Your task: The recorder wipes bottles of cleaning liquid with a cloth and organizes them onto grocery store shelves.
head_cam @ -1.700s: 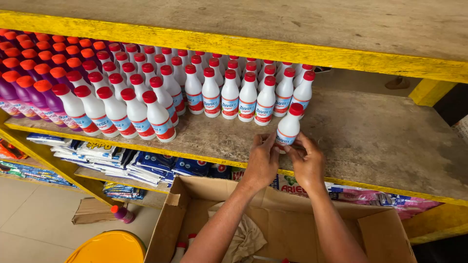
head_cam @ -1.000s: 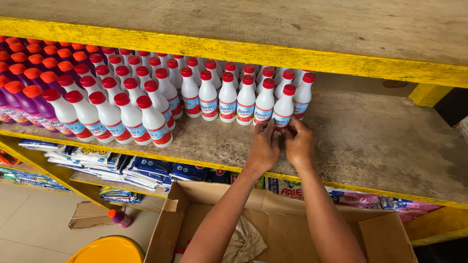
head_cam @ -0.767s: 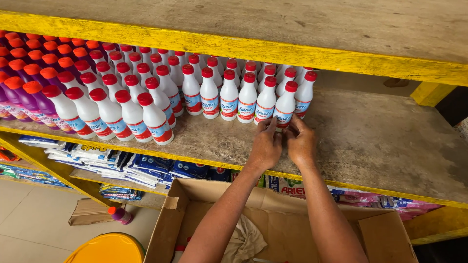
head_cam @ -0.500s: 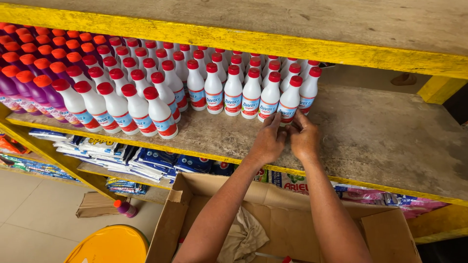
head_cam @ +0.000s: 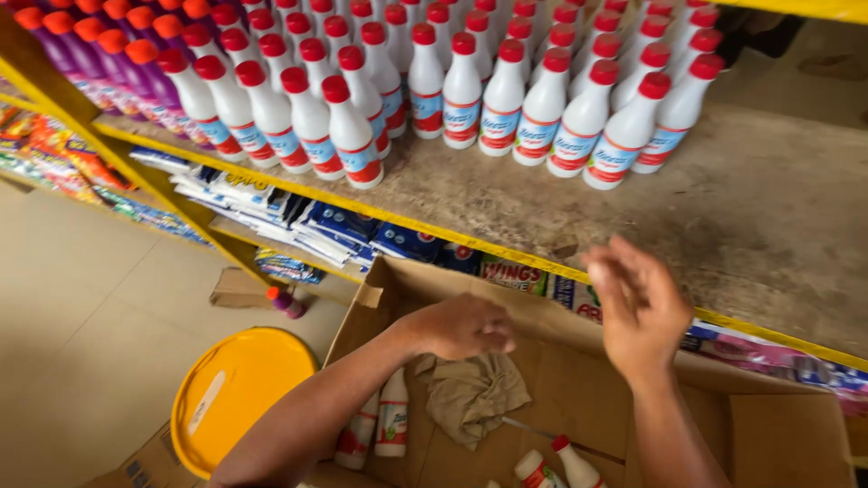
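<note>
Left hand (head_cam: pixel 463 325) lowered into the open cardboard box (head_cam: pixel 579 361), fingers curled loosely, palm down, gripping nothing visible. Directly beneath it, a crumpled beige cloth (head_cam: pixel 472 398), close under the knuckles; touching or not, cannot tell. Below and to the left of that hand, two white bottles with red labels (head_cam: pixel 380 423) lying on the box floor against the forearm's side. Farther down, toward the near edge of the box, two more red-capped white bottles (head_cam: pixel 559 464).

Right hand (head_cam: pixel 638 303) raised over the box's far rim, open, fingers spread and slightly blurred, empty. Just beyond and above it, the bare stretch of the worn shelf (head_cam: pixel 768 208) with its yellow front edge. Up and to the left of this hand, rows of upright white bottles with red caps (head_cam: pixel 542 99), the nearest row well apart from the fingertips. Far to the left of both hands, purple bottles (head_cam: pixel 99 63) on the same shelf. Left of the box, on the floor, a round yellow lid (head_cam: pixel 237 398).
</note>
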